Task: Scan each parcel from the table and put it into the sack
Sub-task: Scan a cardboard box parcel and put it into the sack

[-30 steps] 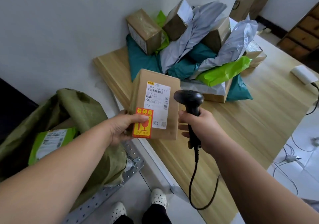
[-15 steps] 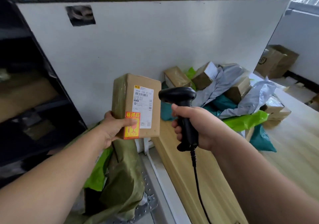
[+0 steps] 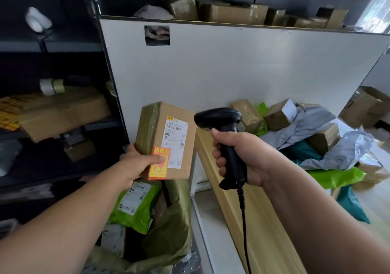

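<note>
Head view: the left hand (image 3: 139,164) is gripping the box (image 3: 168,113) upright, long axis vertical, hanging just above the open sack (image 3: 168,231). The right hand (image 3: 242,155) is clenching the scanner (image 3: 219,119) beside it, facing the label (image 3: 176,138).

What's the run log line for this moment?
phase: scan | left hand: holds cardboard box above sack | right hand: grips scanner pointed toward box

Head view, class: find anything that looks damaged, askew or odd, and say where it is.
The white panel has a rough rectangular hole cut near its top left corner, and crumpled material shows through it. That looks like damage or a crude cut-out.
</note>
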Available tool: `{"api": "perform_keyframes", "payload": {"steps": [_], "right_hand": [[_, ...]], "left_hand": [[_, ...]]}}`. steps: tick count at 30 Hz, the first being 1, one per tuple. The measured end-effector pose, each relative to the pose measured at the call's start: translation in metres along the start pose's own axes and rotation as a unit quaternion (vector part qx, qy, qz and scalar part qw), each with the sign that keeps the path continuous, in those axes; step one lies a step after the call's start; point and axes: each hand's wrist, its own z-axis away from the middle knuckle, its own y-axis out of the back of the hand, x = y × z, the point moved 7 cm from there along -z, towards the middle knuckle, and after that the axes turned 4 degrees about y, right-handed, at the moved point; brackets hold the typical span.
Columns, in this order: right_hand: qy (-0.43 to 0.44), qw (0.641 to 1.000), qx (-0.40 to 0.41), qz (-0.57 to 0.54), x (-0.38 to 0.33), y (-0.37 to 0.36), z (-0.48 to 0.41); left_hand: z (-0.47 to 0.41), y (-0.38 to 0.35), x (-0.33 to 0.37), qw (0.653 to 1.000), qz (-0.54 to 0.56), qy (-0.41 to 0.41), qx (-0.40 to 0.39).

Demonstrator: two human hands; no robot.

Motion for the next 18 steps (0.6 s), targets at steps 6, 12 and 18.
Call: {"api": "perform_keyframes", "payload": {"steps": [6,12,18], "right_hand": [[0.000,1.000,-0.003,0.010,0.007,-0.029,-0.013],[-0.021,1.000,-0.007,0.010,0.032,-0.048,-0.029],[-0.051,0.998,0.005,0.022,0.063,-0.061,-0.045]], "left_hand": [[-0.006,0.029,-0.015,1.000,0.000,0.025,0.002],[-0.011,0.064,-0.044,0.995,-0.028,0.092,0.012],[-0.017,0.084,-0.092,0.983,-0.096,0.154,-0.022]]}}
